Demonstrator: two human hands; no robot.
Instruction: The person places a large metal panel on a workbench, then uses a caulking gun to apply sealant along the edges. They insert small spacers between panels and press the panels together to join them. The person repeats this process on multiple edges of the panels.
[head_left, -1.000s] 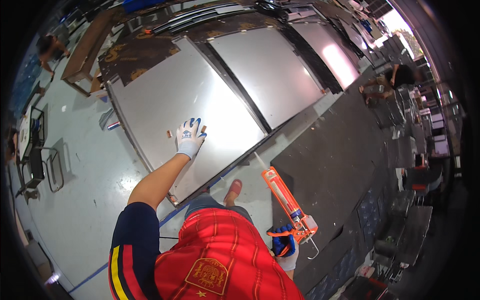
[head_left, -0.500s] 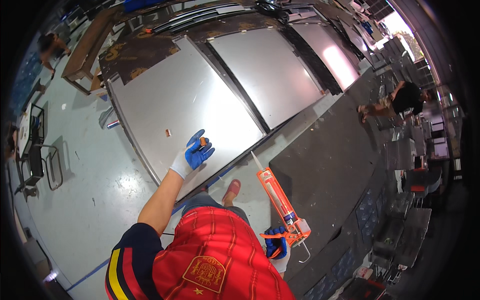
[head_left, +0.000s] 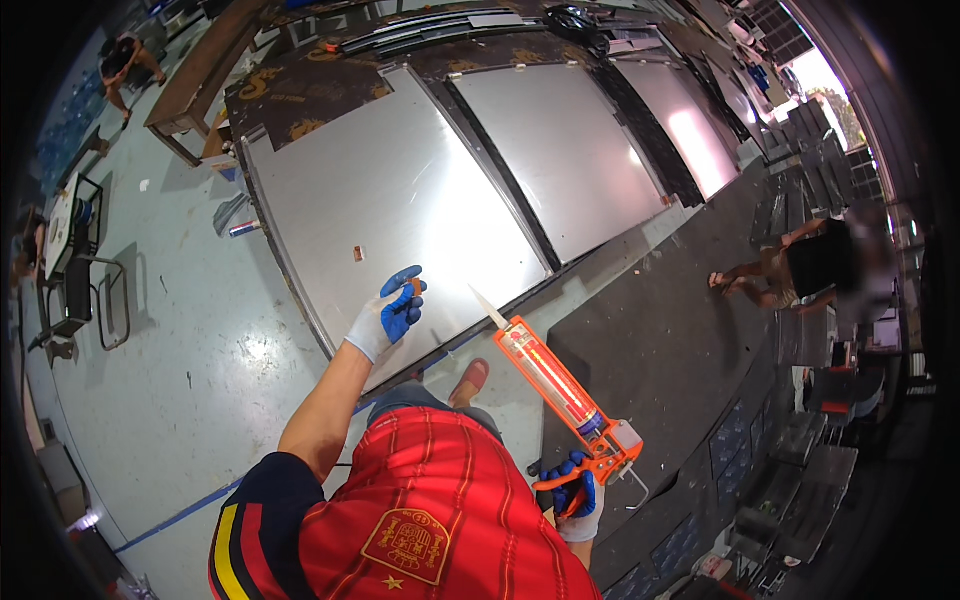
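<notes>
Orange caulking gun (head_left: 560, 395) sits in our right hand (head_left: 575, 498), fingers closed round its handle, nozzle aimed at the steel sheet (head_left: 390, 215). Our left hand (head_left: 392, 312) pinches a small brown piece (head_left: 411, 286) above that sheet; a second piece (head_left: 358, 254) lies nearby.

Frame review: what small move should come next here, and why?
Probably bring the caulk gun nozzle to the small brown piece pinched in the left hand. The right hand grips the gun's trigger, nozzle pointing toward the piece but apart from it, above the metal sheet.
</notes>
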